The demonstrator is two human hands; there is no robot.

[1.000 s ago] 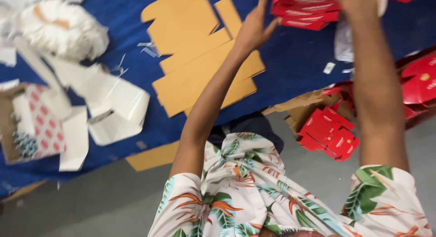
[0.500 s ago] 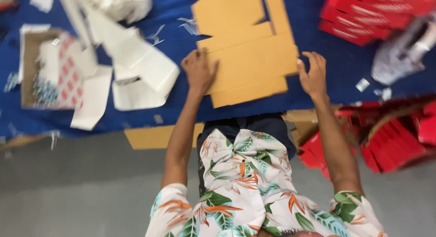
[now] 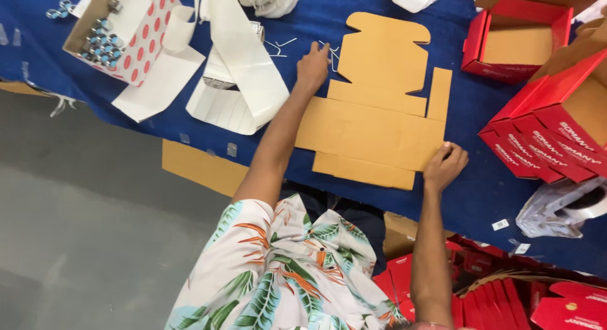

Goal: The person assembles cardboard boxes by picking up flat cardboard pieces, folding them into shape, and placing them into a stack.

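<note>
Cardboard: the flat brown die-cut cardboard box blank (image 3: pixel 376 124) lay unfolded on the blue cloth-covered surface (image 3: pixel 480 178).
Left hand (image 3: pixel 313 67): released, fingers resting at the blank's far edge.
Right hand (image 3: pixel 446 165): pinched the near corner (thumb hidden).

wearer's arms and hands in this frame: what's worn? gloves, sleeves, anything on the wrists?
Both hands bare: no gloves on the left hand or right hand, no rings or watch visible. Forearms uncovered. Short-sleeved shirt, white with a tropical leaf print in green, orange and pale blue, sleeves ending above the elbows.
</note>
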